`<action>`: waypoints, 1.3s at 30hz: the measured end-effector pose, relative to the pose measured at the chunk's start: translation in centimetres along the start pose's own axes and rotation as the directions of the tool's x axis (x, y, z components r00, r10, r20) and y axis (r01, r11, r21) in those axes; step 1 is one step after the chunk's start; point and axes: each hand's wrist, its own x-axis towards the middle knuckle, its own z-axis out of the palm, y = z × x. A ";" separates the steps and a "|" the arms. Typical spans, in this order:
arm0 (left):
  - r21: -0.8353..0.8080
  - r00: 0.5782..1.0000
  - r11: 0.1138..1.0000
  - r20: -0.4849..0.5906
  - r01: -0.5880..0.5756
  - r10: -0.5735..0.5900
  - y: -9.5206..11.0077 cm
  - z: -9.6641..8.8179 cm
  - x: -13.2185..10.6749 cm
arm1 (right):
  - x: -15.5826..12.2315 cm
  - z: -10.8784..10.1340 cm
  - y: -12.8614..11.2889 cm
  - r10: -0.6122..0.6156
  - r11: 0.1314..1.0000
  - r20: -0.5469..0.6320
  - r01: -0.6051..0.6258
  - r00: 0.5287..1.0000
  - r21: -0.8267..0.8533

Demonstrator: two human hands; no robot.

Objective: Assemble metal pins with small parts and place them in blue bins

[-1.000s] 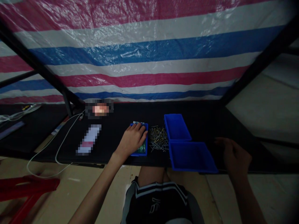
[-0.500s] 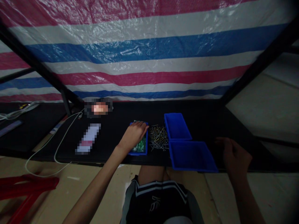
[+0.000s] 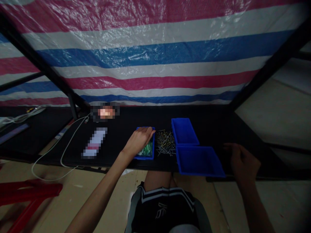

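My left hand [image 3: 139, 140] lies over a blue tray [image 3: 154, 152] of small green and clear pieces [image 3: 147, 149], too small to make out. Its fingers are bent and pressed together above the far part of this tray, the fingertips hidden beneath. Just right of the tray lies a loose heap of nails or screws [image 3: 165, 143], silvery and brassy. Off to the right, my right hand [image 3: 244, 161] is held in shadow by the table's near edge, its fingers drawn together and pointing left. Whether anything small is between them does not show.
Two more blue trays [image 3: 186, 131] stand right of the heap, one behind the other, the nearer tray [image 3: 200, 160] reaching the table edge. On the black table [image 3: 136, 113], a blurred-out pale item [image 3: 94, 142] and a white cable [image 3: 73, 132] lie left. Striped sheeting [image 3: 155, 77] hangs behind.
The view has shifted slightly, moving the left side of the scene a little right in the picture. Both hands keep nearly the same place and pose.
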 end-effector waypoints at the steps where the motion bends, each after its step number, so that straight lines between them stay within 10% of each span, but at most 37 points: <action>1: 0.006 1.000 1.000 -0.013 -0.001 0.001 0.0 -0.2 -0.1 | 0.0 0.0 0.1 -0.002 1.000 0.001 0.002 1.000 -0.004; 13: 0.002 0.970 1.000 -0.241 -0.019 0.019 -0.4 -3.3 -0.2 | -0.1 -0.1 -0.2 -0.018 1.000 -0.018 0.019 1.000 0.021; 30: -0.256 0.952 0.966 -0.285 0.036 -0.111 0.1 -6.4 3.3 | -0.1 -0.1 -0.2 -0.017 1.000 -0.011 0.017 1.000 0.012; 39: -0.381 0.994 0.924 -0.083 0.030 -0.066 3.5 -2.6 8.7 | -0.1 -0.1 -0.3 -0.020 0.999 -0.024 0.021 1.000 0.035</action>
